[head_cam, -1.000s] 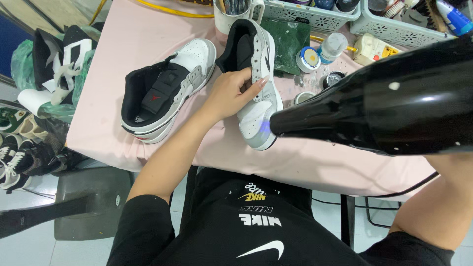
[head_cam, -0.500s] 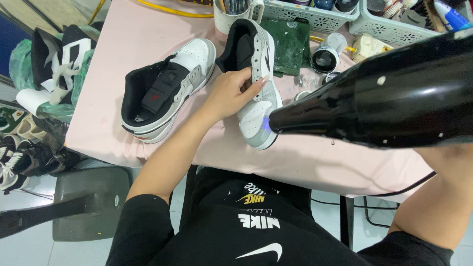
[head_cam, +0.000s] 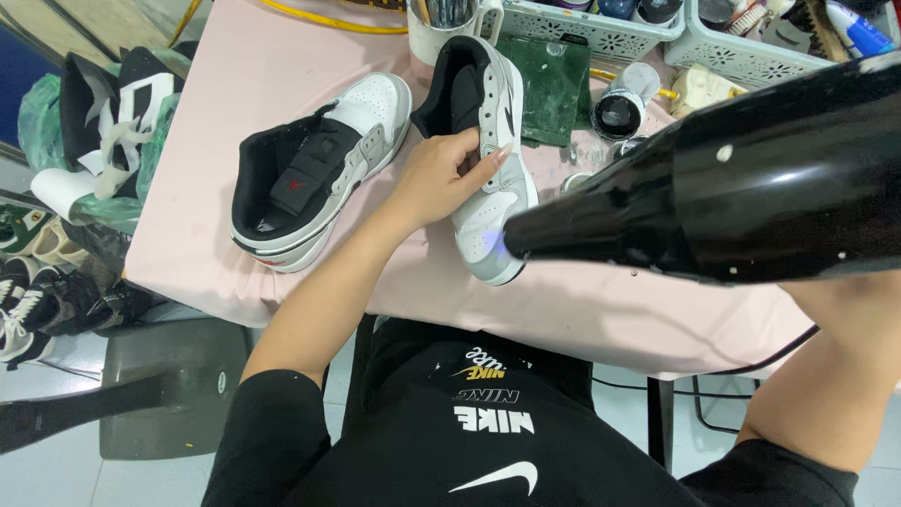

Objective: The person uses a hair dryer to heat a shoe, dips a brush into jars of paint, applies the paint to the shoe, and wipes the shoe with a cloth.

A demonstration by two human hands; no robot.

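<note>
Head view, left hand (head_cam: 449,174): clasped around the side of the shoe (head_cam: 488,155), thumb near the collar, fingers laid over the white side panel.
Head view, shoe: tilted on its side on the pink surface (head_cam: 235,84), grey toe towards the body, black lining towards the cup (head_cam: 450,23).
Head view, dryer (head_cam: 732,183): black, large in the foreground, nozzle just beside the toe, bluish glow on the toe where the nozzle meets it.
Head view, right hand: not seen; only the forearm below the dryer body, so grip not told.
Head view, second shoe (head_cam: 314,174): flat on the surface, left of the held one, apart from it, tongue and black lining up.
Head view, behind: green cloth (head_cam: 554,80), open tin (head_cam: 618,111), two white baskets (head_cam: 601,38) full of bottles and brushes.
Head view, left edge: more shoes (head_cam: 113,122) piled by a green bag, others on the floor.
Risk, heat: nozzle so close to the toe likely to scorch or soften glue if held on one spot.
Risk, fingers: fingertips near the air stream, likely to get hot and let go.
Risk, tin: near the nozzle's far side, easy to knock over with a swing.
Hidden: right hand and dryer handle, cut off at the frame edge.
Hidden: far side of the held shoe and its sole.
Unclear: small things in the baskets, things behind the nozzle.
</note>
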